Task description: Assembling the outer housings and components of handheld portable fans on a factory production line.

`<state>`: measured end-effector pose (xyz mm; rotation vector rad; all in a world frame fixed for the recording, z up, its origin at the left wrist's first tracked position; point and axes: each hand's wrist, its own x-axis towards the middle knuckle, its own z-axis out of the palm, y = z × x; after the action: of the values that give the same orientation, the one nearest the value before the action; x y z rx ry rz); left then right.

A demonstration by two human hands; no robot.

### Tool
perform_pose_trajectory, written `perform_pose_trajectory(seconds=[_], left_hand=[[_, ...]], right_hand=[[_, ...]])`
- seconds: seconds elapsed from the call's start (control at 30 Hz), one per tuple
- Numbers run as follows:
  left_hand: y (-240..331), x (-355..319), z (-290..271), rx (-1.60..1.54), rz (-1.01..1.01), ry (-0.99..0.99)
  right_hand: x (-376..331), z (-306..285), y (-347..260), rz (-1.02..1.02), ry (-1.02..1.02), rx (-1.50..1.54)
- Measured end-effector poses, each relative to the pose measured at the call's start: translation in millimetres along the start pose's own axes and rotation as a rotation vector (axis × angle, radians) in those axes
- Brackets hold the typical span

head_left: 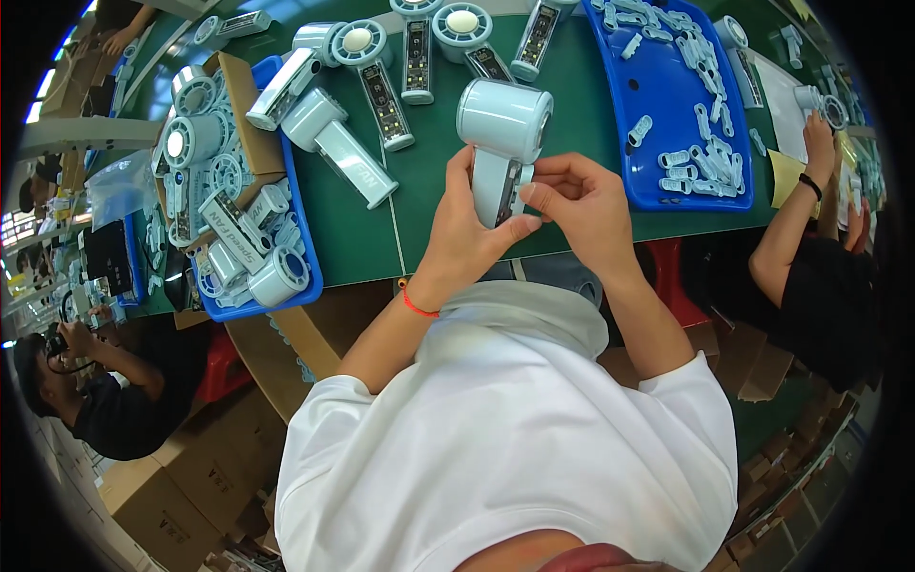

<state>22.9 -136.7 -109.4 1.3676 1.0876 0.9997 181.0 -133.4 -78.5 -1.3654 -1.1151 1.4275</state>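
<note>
A pale blue handheld fan [500,119] is upright over the table's near edge, its round head up and its handle down. My left hand [462,234] is wrapped round the handle, with the thumb across its lower end. From the right, my right hand [586,205] has thumb and forefinger closed at the handle's open side, where dark inner parts show. Between those fingers and the handle is a small pale blue piece [525,175], partly hidden by the fingertips.
A blue tray [640,195] of small pale blue parts lies to the right. Several fans with open handles [386,105] lie at the back. One fan [353,162] lies left of my hands. Farther left, a blue crate [310,286] holds more fans. Other people sit on both sides.
</note>
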Motion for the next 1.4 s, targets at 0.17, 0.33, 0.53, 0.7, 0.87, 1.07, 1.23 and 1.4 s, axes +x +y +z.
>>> perform_pose_trajectory(seconds=[0.17,0.33,0.53,0.7,0.87,1.07,1.23,1.4], left_hand=[[-3,3,4,0.164,0.007,0.04],[-5,5,8,0.187,0.002,0.095],[-3,9,9,0.259,0.075,0.093],[1,10,1,0.205,0.005,0.002],[-4,1,-4,-0.172,-0.152,-0.125],[3,0,-4,-0.236,-0.198,-0.243],[-2,0,-1,-0.22,-0.262,-0.242],[-4,1,-1,-0.108,-0.116,-0.262]], right_hand=[[7,-2,3,0.013,-0.009,-0.032],[9,1,-1,-0.012,0.015,-0.219],[15,-7,-9,0.102,-0.043,-0.185],[23,-16,0,0.217,-0.176,-0.087],[18,-8,35,-0.077,-0.199,0.098],[11,3,31,0.069,-0.347,0.546],[12,-4,37,0.151,-0.344,0.476],[6,0,45,0.057,-0.282,0.397]])
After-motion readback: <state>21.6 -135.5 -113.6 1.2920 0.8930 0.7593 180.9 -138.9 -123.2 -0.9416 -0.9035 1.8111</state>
